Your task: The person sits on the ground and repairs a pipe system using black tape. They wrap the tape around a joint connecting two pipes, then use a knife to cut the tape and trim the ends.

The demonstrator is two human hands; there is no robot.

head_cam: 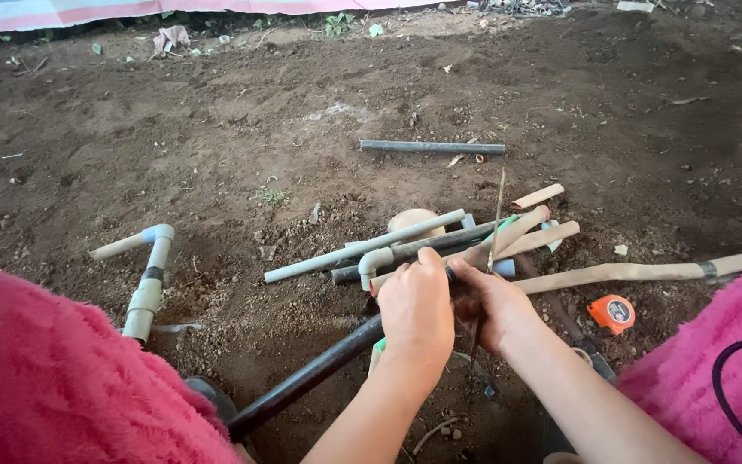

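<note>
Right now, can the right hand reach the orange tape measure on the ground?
Probably yes. The tape measure lies on bare soil just beside the right hand, with nothing between them. But that hand is gripping the dark pipe together with the left hand, so it must let go first.

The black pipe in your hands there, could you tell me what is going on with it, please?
A person crouched over bare soil has both hands closed around one end of a long black pipe. The left hand wraps it from above, the right hand presses in beside it, and a thin stick-like piece rises between them. Just beyond lies a heap of grey and tan pipe offcuts, with an orange tape measure to the right and a grey elbow assembly to the left.
</note>
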